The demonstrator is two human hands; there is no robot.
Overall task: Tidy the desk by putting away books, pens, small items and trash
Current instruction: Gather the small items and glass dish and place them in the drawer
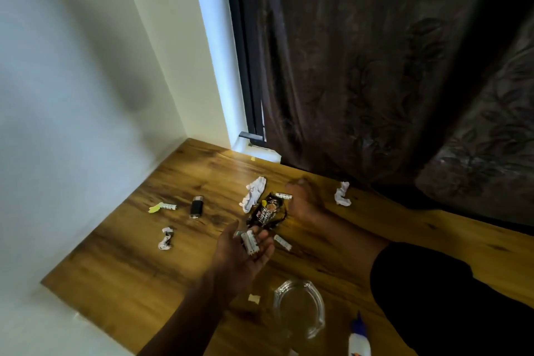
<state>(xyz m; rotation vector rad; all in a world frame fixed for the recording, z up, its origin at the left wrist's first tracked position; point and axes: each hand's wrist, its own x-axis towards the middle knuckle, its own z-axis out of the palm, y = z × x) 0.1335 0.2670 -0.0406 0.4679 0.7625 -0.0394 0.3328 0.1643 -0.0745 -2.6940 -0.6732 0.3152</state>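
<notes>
From the head view, your left hand lies palm up and relaxed over the wooden desk, cradling two white batteries on flat fingers. Your right hand is blurred near the black snack wrapper; you cannot tell whether it grasps anything. Another battery lies just beside the left fingertips. Crumpled tissues sit behind the wrapper, a lighter farther left, and a glass ashtray near you.
</notes>
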